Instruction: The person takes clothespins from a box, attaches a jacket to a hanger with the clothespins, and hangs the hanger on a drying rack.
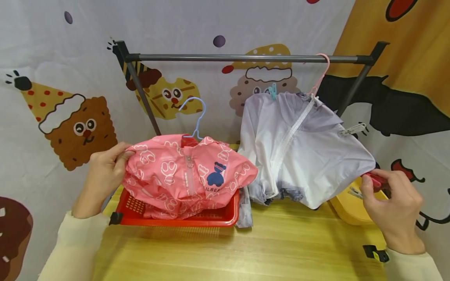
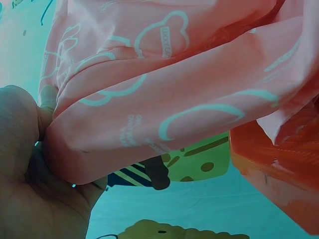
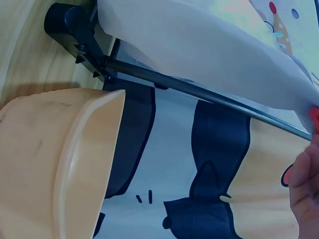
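Note:
My left hand (image 1: 105,175) pinches the left side of a pink jacket (image 1: 165,168) printed with white bear outlines. A blue hanger (image 1: 200,117) sticks up through the jacket's neck, its hook free of the rail. Part of the jacket lies over a red basket (image 1: 175,223). At the right, a pale grey and white jacket (image 1: 309,156) hangs tilted from a pink hanger (image 1: 320,80). My right hand (image 1: 395,208) grips a red clothespin (image 1: 376,180) at this jacket's right edge. A teal clothespin (image 1: 272,91) and a white clothespin (image 1: 353,129) also sit on it.
A dark metal rail (image 1: 218,57) crosses above on two slanting posts. Behind the right hand stands a yellow basin (image 1: 342,208) with clothespins inside. Everything rests on a wood-patterned table (image 1: 246,253), before a cloth backdrop (image 1: 168,23) with cartoon biscuits.

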`<state>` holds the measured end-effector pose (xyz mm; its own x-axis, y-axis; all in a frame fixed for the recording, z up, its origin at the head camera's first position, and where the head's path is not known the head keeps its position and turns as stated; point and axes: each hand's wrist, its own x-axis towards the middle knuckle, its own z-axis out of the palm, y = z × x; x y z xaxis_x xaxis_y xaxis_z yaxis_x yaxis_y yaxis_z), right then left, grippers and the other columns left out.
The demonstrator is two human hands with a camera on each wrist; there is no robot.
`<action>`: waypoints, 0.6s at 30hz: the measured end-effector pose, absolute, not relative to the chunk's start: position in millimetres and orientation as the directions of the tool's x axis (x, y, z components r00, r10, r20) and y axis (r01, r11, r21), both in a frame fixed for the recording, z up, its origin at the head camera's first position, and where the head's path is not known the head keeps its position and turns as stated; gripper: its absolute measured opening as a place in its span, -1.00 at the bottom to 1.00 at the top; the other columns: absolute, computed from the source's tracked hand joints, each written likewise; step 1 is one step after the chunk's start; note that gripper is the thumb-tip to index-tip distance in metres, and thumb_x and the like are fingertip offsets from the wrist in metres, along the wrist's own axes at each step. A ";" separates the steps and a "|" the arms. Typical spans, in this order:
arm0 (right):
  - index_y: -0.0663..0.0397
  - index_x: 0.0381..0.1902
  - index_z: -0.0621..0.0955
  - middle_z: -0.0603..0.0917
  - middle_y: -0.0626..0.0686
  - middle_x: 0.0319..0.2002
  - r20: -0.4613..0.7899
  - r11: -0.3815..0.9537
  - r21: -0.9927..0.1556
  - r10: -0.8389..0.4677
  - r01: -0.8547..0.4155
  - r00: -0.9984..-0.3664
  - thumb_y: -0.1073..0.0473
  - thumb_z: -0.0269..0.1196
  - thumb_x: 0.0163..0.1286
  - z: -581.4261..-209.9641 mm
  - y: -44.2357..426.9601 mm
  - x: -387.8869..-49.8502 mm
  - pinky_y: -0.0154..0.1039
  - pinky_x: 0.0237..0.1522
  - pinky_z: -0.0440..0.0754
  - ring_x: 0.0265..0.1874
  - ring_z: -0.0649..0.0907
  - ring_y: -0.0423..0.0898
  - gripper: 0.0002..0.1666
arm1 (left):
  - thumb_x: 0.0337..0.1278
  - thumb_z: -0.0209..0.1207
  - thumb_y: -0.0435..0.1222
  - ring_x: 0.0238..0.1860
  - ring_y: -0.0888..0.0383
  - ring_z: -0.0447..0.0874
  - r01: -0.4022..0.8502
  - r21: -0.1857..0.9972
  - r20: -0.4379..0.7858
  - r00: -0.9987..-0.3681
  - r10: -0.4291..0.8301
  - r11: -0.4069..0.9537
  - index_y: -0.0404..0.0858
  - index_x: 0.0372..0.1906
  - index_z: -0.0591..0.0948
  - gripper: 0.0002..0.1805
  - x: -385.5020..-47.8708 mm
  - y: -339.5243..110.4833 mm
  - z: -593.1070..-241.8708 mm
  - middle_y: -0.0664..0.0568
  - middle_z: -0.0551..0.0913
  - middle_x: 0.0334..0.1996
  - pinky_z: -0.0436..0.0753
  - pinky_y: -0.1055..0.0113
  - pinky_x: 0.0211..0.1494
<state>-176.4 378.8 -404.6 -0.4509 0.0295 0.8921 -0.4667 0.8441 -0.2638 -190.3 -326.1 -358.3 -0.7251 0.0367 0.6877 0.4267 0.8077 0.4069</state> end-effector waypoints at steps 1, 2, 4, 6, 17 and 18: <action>0.64 -0.04 0.74 0.72 0.57 -0.23 0.894 0.845 -0.271 0.043 -0.462 -0.445 -0.08 0.31 0.58 -404.7 377.5 -176.2 -0.82 0.20 0.31 0.01 0.39 -0.78 -0.31 | 0.56 0.39 -0.51 -0.51 0.44 0.50 0.426 0.408 0.686 -0.727 0.037 0.808 -0.27 -0.01 0.89 -0.85 -190.2 -326.2 -358.2 -0.21 0.88 -0.35 0.50 0.79 -0.29; 0.64 -0.06 0.74 0.72 0.57 -0.24 0.898 0.843 -0.280 0.060 -0.460 -0.436 -0.05 0.31 0.56 -404.9 376.1 -176.2 -0.82 0.19 0.31 0.01 0.40 -0.77 -0.34 | 0.57 0.38 -0.51 -0.51 0.44 0.50 0.426 0.408 0.685 -0.728 0.038 0.808 -0.27 -0.01 0.89 -0.85 -190.2 -326.4 -358.3 -0.21 0.88 -0.35 0.51 0.79 -0.29; 0.64 -0.08 0.75 0.71 0.58 -0.25 0.904 0.837 -0.300 0.097 -0.457 -0.416 -0.01 0.31 0.54 -404.4 373.4 -174.8 -0.82 0.17 0.33 -0.01 0.42 -0.76 -0.38 | 0.57 0.38 -0.51 -0.51 0.44 0.51 0.426 0.408 0.683 -0.729 0.040 0.808 -0.28 0.00 0.89 -0.85 -190.3 -326.6 -358.6 -0.20 0.87 -0.36 0.52 0.78 -0.29; 0.65 -0.11 0.76 0.69 0.59 -0.27 0.908 0.830 -0.326 0.143 -0.452 -0.393 0.04 0.31 0.51 -403.1 370.5 -171.7 -0.83 0.13 0.35 -0.04 0.44 -0.76 -0.41 | 0.57 0.38 -0.52 -0.51 0.44 0.52 0.430 0.408 0.684 -0.729 0.043 0.805 -0.29 0.00 0.88 -0.85 -190.1 -326.6 -359.2 -0.21 0.87 -0.36 0.52 0.79 -0.29; 0.71 -0.27 0.71 0.60 0.72 -0.36 0.931 0.817 -0.365 0.322 -0.447 -0.172 0.06 0.26 0.41 -392.5 352.1 -162.0 -0.69 0.11 0.32 -0.04 0.49 -0.66 -0.40 | 0.56 0.39 -0.51 -0.52 0.46 0.51 0.436 0.407 0.691 -0.722 0.041 0.803 -0.29 0.00 0.88 -0.86 -193.2 -326.3 -360.4 -0.19 0.87 -0.37 0.52 0.77 -0.31; 0.70 -0.27 0.72 0.61 0.71 -0.36 0.934 0.818 -0.357 0.319 -0.451 -0.160 0.05 0.27 0.40 -392.6 350.4 -162.3 -0.68 0.11 0.32 -0.15 0.53 -0.57 -0.40 | 0.57 0.39 -0.51 -0.51 0.46 0.51 0.434 0.409 0.690 -0.723 0.039 0.803 -0.29 0.00 0.88 -0.86 -193.4 -326.4 -360.5 -0.19 0.87 -0.37 0.52 0.78 -0.31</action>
<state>-162.3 350.4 -392.6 -0.1601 0.3193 0.9340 -0.4513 0.8179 -0.3569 -193.4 -326.4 -360.5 -0.7231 0.0393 0.6897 0.4340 0.8026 0.4093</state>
